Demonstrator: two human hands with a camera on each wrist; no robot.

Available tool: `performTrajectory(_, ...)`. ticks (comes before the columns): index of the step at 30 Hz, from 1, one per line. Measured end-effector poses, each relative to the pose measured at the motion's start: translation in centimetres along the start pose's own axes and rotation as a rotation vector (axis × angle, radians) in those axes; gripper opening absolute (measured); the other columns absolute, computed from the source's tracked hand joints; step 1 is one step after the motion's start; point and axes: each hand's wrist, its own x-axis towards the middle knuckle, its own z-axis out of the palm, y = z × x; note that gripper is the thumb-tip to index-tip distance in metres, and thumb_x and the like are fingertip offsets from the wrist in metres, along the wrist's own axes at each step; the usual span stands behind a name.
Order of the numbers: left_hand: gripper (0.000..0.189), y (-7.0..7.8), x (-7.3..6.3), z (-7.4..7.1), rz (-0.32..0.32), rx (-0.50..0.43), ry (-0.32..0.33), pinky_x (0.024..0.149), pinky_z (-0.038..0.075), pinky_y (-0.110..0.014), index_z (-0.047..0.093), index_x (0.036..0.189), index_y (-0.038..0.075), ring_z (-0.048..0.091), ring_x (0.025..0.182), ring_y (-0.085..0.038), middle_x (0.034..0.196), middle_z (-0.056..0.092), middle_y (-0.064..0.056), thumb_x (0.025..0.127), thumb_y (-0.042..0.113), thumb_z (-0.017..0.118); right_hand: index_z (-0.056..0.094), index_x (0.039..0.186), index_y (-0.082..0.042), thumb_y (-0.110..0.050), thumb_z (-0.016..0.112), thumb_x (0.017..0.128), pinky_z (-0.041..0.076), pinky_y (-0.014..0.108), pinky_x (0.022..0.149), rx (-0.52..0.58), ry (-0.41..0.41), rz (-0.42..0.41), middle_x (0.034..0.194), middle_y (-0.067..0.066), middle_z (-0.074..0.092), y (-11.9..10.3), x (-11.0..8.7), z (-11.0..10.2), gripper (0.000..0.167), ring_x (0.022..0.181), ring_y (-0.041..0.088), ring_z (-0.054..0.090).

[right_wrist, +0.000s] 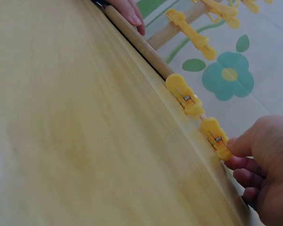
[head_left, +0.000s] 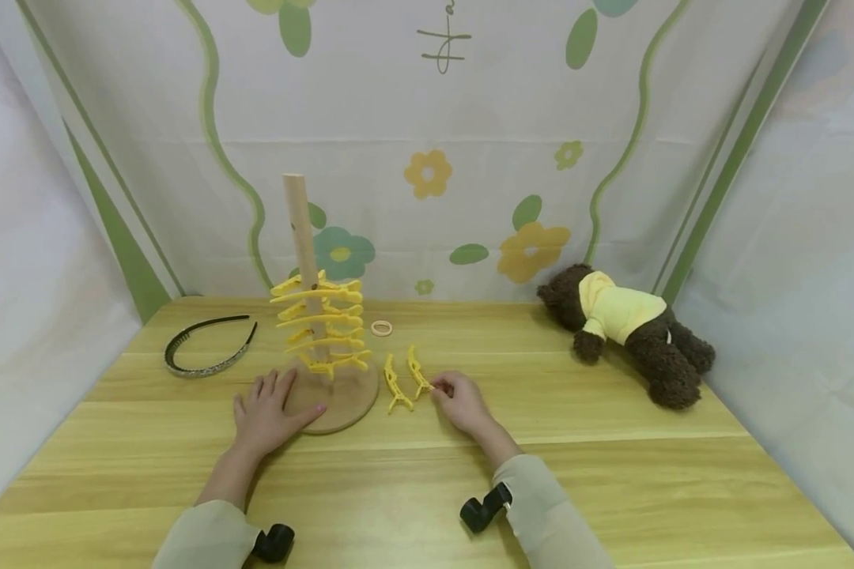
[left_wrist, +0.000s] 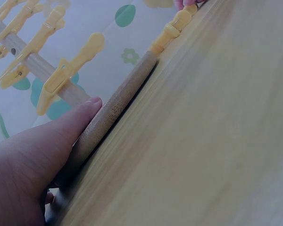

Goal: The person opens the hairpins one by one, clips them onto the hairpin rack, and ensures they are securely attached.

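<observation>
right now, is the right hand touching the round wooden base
No, the right hand pinches a yellow clip to the right of the round wooden base, while the left hand touches the base.

Landmark: the wooden stand (head_left: 298, 217). In the head view we read one piece of lettering (head_left: 444, 46), in dark green handwritten strokes on the pale backdrop (head_left: 370, 95), above and to the right of the stand's top. It is turned on its side; following it upward, we make out a capital "H", then a small "a". The top edge of the view cuts it there, so we record only "Ha". In the left wrist view we note a dark speckled patch (left_wrist: 116, 108) on the stand's base edge; whether print or grain, we cannot tell.
</observation>
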Motion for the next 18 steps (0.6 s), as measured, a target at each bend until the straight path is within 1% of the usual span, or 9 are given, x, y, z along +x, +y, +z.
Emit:
performTrajectory(2,0.091,0.0,0.0,0.0,0.001,-0.001,0.000,0.085,-0.005,-0.066,0.027,0.134,0.005,0.009,0.120,-0.047,0.134,0.018,-0.029,0.071,0.066,0.049,0.064,0.089,0.000,-0.002,0.057,0.080,0.041,0.026,0.057,-0.010,0.020,0.012,0.075,0.002,0.054,0.2,0.0,-0.2,0.010,0.067,0.013,0.047)
performTrajectory(6,0.090,0.0,0.0,0.0,0.001,0.003,-0.004,0.085,-0.004,-0.066,0.027,0.134,0.005,0.009,0.120,-0.047,0.134,0.018,-0.028,0.071,0.066,0.048,0.065,0.087,-0.001,-0.002,0.057,0.081,0.042,0.029,0.061,-0.021,0.087,0.068,0.080,0.005,0.056,0.8,0.0,-0.8,0.010,0.071,0.016,0.050)
performTrajectory(8,0.090,0.0,0.0,0.0,0.000,0.006,-0.007,0.085,-0.004,-0.066,0.027,0.134,0.005,0.009,0.121,-0.046,0.135,0.018,-0.028,0.071,0.066,0.048,0.065,0.089,-0.001,-0.006,0.059,0.081,0.043,0.031,0.063,-0.034,0.107,0.077,0.082,0.006,0.056,1.1,0.0,-1.1,0.011,0.073,0.017,0.051)
performTrajectory(9,0.091,0.0,0.0,0.0,0.000,0.007,-0.006,0.085,-0.004,-0.066,0.027,0.134,0.005,0.009,0.120,-0.046,0.135,0.018,-0.028,0.071,0.066,0.048,0.065,0.090,-0.002,-0.011,0.061,0.081,0.043,0.031,0.064,-0.055,0.108,0.079,0.083,0.005,0.056,1.3,0.0,-1.1,0.014,0.074,0.017,0.051)
performTrajectory(11,0.091,0.0,0.0,0.0,0.000,0.008,-0.005,0.085,-0.004,-0.066,0.027,0.134,0.005,0.009,0.120,-0.046,0.135,0.018,-0.028,0.071,0.066,0.048,0.064,0.093,-0.003,-0.022,0.064,0.078,0.040,0.031,0.066,-0.119,0.088,0.059,0.085,0.004,0.055,1.4,-0.1,-1.2,0.025,0.077,0.017,0.049)
performTrajectory(14,0.090,0.0,0.0,0.0,0.001,0.005,-0.003,0.085,-0.004,-0.066,0.027,0.134,0.005,0.009,0.120,-0.047,0.134,0.018,-0.028,0.071,0.066,0.048,0.062,0.098,-0.004,-0.036,0.069,0.071,0.036,0.032,0.067,-0.219,0.048,0.021,0.086,0.003,0.050,1.4,-0.2,-1.2,0.042,0.079,0.018,0.044)
performTrajectory(16,0.090,0.0,0.0,0.0,0.002,0.002,-0.004,0.085,-0.004,-0.066,0.027,0.134,0.005,0.009,0.120,-0.047,0.135,0.018,-0.028,0.071,0.066,0.049,0.061,0.099,-0.004,-0.038,0.070,0.069,0.034,0.032,0.066,-0.259,0.036,0.015,0.086,0.003,0.047,1.3,-0.3,-1.1,0.046,0.079,0.019,0.041)
performTrajectory(18,0.090,0.0,0.0,0.0,0.003,0.001,-0.006,0.085,-0.004,-0.066,0.026,0.134,0.005,0.009,0.121,-0.047,0.135,0.017,-0.028,0.072,0.065,0.049,0.060,0.099,-0.003,-0.035,0.070,0.069,0.034,0.032,0.066,-0.268,0.044,0.026,0.087,0.005,0.046,1.2,-0.4,-1.0,0.045,0.080,0.020,0.040)
